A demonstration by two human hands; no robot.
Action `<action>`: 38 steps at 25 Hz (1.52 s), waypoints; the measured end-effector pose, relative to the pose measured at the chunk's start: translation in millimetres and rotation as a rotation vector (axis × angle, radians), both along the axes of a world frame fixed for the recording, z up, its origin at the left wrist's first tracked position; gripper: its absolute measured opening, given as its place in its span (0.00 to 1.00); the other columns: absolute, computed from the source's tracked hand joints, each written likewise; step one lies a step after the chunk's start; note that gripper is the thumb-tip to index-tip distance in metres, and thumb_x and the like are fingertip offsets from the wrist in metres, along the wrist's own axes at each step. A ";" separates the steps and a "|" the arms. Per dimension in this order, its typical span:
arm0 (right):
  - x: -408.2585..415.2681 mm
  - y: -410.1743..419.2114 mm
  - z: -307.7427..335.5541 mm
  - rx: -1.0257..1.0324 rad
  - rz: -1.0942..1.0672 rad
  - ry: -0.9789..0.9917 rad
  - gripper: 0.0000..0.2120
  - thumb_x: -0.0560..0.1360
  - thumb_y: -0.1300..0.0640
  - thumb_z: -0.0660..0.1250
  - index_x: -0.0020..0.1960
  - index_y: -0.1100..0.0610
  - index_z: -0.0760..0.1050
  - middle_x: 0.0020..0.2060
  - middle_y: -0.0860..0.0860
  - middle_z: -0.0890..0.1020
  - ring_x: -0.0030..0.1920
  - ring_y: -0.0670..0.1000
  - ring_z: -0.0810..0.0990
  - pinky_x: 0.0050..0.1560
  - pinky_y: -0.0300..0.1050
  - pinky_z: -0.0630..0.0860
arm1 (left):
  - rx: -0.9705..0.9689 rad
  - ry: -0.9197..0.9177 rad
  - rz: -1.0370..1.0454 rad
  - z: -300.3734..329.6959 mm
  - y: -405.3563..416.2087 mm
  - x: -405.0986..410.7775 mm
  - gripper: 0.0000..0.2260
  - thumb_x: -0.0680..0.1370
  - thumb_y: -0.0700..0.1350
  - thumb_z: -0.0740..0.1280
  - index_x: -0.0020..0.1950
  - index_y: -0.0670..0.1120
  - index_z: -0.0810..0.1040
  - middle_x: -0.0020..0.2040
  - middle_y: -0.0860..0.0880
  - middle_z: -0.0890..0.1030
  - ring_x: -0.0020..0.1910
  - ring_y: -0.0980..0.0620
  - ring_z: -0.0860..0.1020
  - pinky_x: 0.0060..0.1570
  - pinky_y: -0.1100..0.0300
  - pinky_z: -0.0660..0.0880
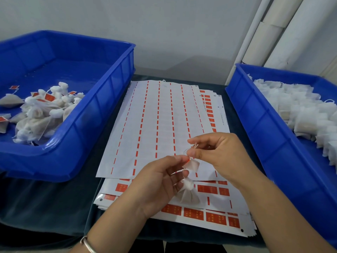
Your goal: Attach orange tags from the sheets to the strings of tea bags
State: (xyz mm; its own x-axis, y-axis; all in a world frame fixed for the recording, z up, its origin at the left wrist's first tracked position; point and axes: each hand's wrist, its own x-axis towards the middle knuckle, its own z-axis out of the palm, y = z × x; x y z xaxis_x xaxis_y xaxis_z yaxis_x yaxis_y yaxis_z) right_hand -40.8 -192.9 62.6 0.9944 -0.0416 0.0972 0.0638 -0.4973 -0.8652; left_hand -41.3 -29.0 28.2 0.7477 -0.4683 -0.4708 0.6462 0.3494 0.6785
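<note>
1. The left hand (160, 181) pinches an orange tag (187, 160) and tea bag (187, 193); the right hand (217, 152) pinches its string (195, 146) above the sheets (155, 125).
2. Few tagged bags (36, 110) fill the left bin (102, 114).
3. Many untagged bags (300, 114) wait in the right bin (264, 128).

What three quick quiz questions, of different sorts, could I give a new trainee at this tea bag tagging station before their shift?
1. True or false: the tea bags with orange tags lie in the blue plastic bin on the left.
2. Multiple choice: the right hand pinches a) a pen, b) the thin white string, c) a lid.
3. Fill in: the small white tea bag hangs below the ___ hand.

Key: 1 true; 2 b; 3 left.
</note>
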 end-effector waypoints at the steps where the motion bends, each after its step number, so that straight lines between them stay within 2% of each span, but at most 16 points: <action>1: 0.3 0.1 0.5 -0.003 0.010 0.000 0.12 0.67 0.56 0.75 0.37 0.39 0.79 0.35 0.34 0.82 0.42 0.35 0.80 0.41 0.26 0.71 | 0.032 -0.019 -0.003 0.3 -0.9 0.0 0.05 0.71 0.45 0.70 0.41 0.47 0.85 0.44 0.45 0.84 0.34 0.53 0.79 0.44 0.58 0.75; 5: 0.7 -0.4 1.8 0.017 0.051 -0.009 0.12 0.67 0.56 0.75 0.37 0.39 0.79 0.35 0.36 0.83 0.41 0.36 0.81 0.39 0.22 0.72 | 0.062 -0.064 -0.025 0.7 -1.1 -0.8 0.10 0.63 0.45 0.73 0.43 0.46 0.85 0.42 0.46 0.84 0.34 0.55 0.79 0.43 0.60 0.76; 8: 0.8 0.0 2.0 0.029 0.054 -0.001 0.11 0.66 0.56 0.75 0.37 0.39 0.79 0.36 0.35 0.83 0.41 0.36 0.80 0.38 0.21 0.72 | 0.058 -0.061 -0.036 0.8 -1.2 -1.2 0.08 0.64 0.45 0.73 0.41 0.45 0.85 0.40 0.46 0.84 0.32 0.55 0.79 0.36 0.62 0.75; 14: 1.5 3.0 4.1 0.052 0.068 0.001 0.12 0.65 0.56 0.76 0.33 0.39 0.79 0.36 0.33 0.82 0.43 0.35 0.80 0.36 0.22 0.71 | 0.099 -0.128 -0.087 1.7 -3.4 -1.4 0.09 0.66 0.47 0.70 0.42 0.45 0.85 0.39 0.46 0.83 0.34 0.54 0.76 0.41 0.61 0.75; 18: 1.4 4.4 0.9 0.075 0.025 -0.001 0.10 0.67 0.55 0.74 0.38 0.39 0.79 0.36 0.32 0.82 0.41 0.36 0.81 0.36 0.23 0.74 | 0.282 -0.289 -0.070 4.9 -7.6 -3.4 0.08 0.69 0.50 0.67 0.38 0.50 0.85 0.37 0.48 0.81 0.38 0.52 0.77 0.47 0.57 0.78; 20: -0.6 4.9 -0.5 0.126 0.010 0.017 0.09 0.65 0.48 0.73 0.44 0.39 0.78 0.38 0.35 0.82 0.39 0.40 0.82 0.36 0.28 0.76 | 0.424 -0.384 -0.005 6.0 -10.7 -1.2 0.08 0.74 0.49 0.66 0.38 0.50 0.83 0.32 0.53 0.80 0.35 0.55 0.75 0.39 0.62 0.76; 22: -3.6 5.7 -2.0 0.134 0.045 0.074 0.18 0.61 0.43 0.74 0.50 0.39 0.75 0.40 0.38 0.83 0.40 0.41 0.83 0.37 0.32 0.78 | 0.545 -0.468 0.051 7.3 -12.6 2.7 0.08 0.77 0.48 0.64 0.41 0.50 0.80 0.28 0.57 0.77 0.30 0.59 0.73 0.32 0.69 0.72; 24: -4.4 5.4 -4.8 0.119 0.059 0.112 0.21 0.63 0.49 0.77 0.52 0.38 0.73 0.40 0.41 0.84 0.41 0.42 0.84 0.43 0.34 0.78 | 0.598 -0.518 0.078 8.4 -12.6 6.5 0.07 0.78 0.49 0.63 0.42 0.51 0.78 0.27 0.58 0.76 0.30 0.59 0.73 0.30 0.70 0.70; 27: -2.9 3.2 -8.3 0.177 0.034 0.117 0.22 0.67 0.56 0.75 0.54 0.38 0.72 0.40 0.43 0.85 0.42 0.43 0.84 0.47 0.36 0.77 | 0.651 -0.603 0.073 10.0 -14.5 10.4 0.07 0.78 0.49 0.63 0.41 0.53 0.77 0.28 0.59 0.77 0.30 0.60 0.75 0.30 0.72 0.69; 30: -0.4 1.7 -12.7 0.325 0.021 0.150 0.18 0.69 0.59 0.73 0.54 0.43 0.74 0.41 0.46 0.85 0.43 0.46 0.85 0.46 0.38 0.80 | 0.665 -0.670 0.071 10.0 -16.4 13.5 0.06 0.77 0.49 0.64 0.40 0.54 0.76 0.28 0.60 0.78 0.29 0.65 0.75 0.26 0.75 0.69; 33: 0.9 2.9 -17.2 0.380 -0.018 0.165 0.17 0.70 0.60 0.73 0.53 0.45 0.75 0.40 0.47 0.85 0.42 0.47 0.85 0.42 0.38 0.81 | 0.677 -0.694 0.050 6.8 -13.0 18.0 0.05 0.76 0.49 0.66 0.40 0.55 0.77 0.29 0.60 0.79 0.28 0.63 0.76 0.27 0.74 0.71; 36: 0.6 5.6 -20.3 0.374 -0.100 0.100 0.17 0.71 0.61 0.72 0.53 0.42 0.74 0.39 0.44 0.85 0.41 0.45 0.85 0.41 0.35 0.80 | 0.701 -0.708 0.051 4.2 -10.9 22.0 0.05 0.76 0.48 0.66 0.40 0.54 0.77 0.30 0.58 0.79 0.27 0.61 0.77 0.30 0.70 0.75; 38: -0.3 9.5 -19.0 0.304 -0.138 0.018 0.18 0.72 0.59 0.72 0.52 0.38 0.72 0.38 0.40 0.84 0.41 0.40 0.83 0.40 0.30 0.78 | 0.693 -0.716 0.039 5.7 -10.6 22.7 0.04 0.75 0.46 0.67 0.41 0.54 0.77 0.31 0.58 0.81 0.29 0.61 0.79 0.30 0.71 0.75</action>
State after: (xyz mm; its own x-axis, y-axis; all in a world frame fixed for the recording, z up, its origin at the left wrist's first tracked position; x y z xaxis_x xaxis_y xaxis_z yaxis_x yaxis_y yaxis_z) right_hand -41.1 -183.4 43.5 0.9789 -0.2000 0.0420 -0.0029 -0.2194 -0.9756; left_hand -18.5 -39.6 33.9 0.9711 -0.2301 -0.0630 0.0013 -0.2592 0.9658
